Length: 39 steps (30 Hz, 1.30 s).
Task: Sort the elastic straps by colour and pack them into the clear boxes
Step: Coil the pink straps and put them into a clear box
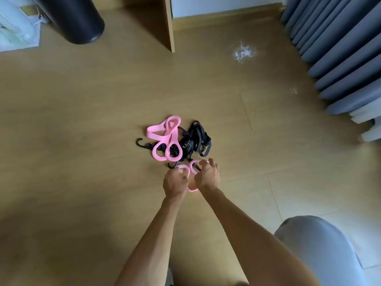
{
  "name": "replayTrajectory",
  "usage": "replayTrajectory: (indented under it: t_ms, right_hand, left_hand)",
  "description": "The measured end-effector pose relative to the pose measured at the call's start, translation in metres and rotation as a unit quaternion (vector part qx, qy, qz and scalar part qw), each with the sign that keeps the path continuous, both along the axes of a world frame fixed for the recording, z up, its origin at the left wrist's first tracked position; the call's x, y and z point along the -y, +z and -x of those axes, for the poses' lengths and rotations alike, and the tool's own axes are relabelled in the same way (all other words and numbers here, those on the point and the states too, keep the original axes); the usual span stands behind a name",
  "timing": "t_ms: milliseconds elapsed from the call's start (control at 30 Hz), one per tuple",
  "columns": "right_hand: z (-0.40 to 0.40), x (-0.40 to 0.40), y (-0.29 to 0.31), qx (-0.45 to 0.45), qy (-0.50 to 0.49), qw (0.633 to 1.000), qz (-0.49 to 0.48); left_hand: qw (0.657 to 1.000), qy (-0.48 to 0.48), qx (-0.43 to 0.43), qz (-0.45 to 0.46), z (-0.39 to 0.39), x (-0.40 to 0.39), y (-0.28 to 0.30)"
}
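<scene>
A heap of elastic straps lies on the wooden floor. Pink straps (165,137) with looped ends lie on its left side. A tangle of black straps (198,139) with hooks fills its right side. Just in front of the heap, my left hand (175,181) and my right hand (207,175) both grip one pink strap (192,189). One of its loops shows at each hand, and the rest curves under my palms. No clear box is in view.
A black cylinder (76,19) and a white fan base (18,23) stand at the far left. A wooden panel (168,23) rises at the back. Grey curtains (340,48) hang at the right. My knee (321,250) shows at the lower right.
</scene>
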State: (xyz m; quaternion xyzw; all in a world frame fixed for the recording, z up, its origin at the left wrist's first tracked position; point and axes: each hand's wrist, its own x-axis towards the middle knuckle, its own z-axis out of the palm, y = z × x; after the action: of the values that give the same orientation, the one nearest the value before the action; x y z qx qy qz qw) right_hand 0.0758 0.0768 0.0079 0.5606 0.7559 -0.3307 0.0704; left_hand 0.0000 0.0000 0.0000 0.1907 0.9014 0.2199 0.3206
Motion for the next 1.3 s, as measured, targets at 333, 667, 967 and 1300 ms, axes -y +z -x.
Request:
replayTrajectory:
  t_ms: [333,667,967,1300]
  right_hand:
    - [-0.010,-0.002,-0.043,0.059,0.020,0.998,0.001]
    - [-0.005,0.008,-0.028,-0.018,-0.033,0.999,0.008]
    - [-0.009,-0.006,0.024,-0.214,-0.283,0.892,0.279]
    - [-0.026,-0.027,0.095,-0.353,-0.203,0.882,0.237]
  left_hand:
    - [0.993,-0.086,-0.055,0.059,-0.018,0.009,-0.053]
    - [0.979,0.181,0.066,-0.064,-0.004,0.006,-0.048]
    - [0.900,0.315,0.189,-0.234,0.006,-0.005,0.003]
    - [0.884,0.281,0.193,-0.320,0.001,-0.009,0.059]
